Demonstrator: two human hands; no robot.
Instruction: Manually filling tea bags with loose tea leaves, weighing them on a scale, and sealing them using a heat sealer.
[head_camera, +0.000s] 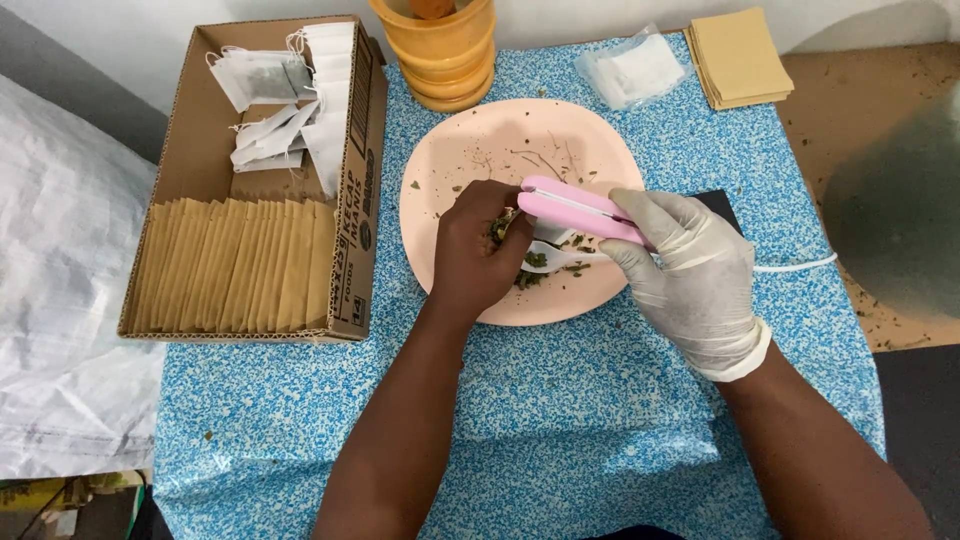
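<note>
A small white sachet (556, 258) lies on the pink plate (470, 160), the bare left hand (475, 250) pinching dried leaves (503, 226) into it, the gloved right hand (690, 270) gripping a pink sealer (575, 208); finished sachets (265, 80) fill the cardboard box (190, 140), loose leaf remains.

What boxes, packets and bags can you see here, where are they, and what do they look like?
Cardboard box: left of the pink plate, open, brown, with dark print on its side.
Tan envelopes: a standing row in the box's near half.
White tea bags: loose pile with strings, box's far end.
Clear plastic bag: far side, holding white pieces.
Tan paper stack: far right, flat squares.
</note>
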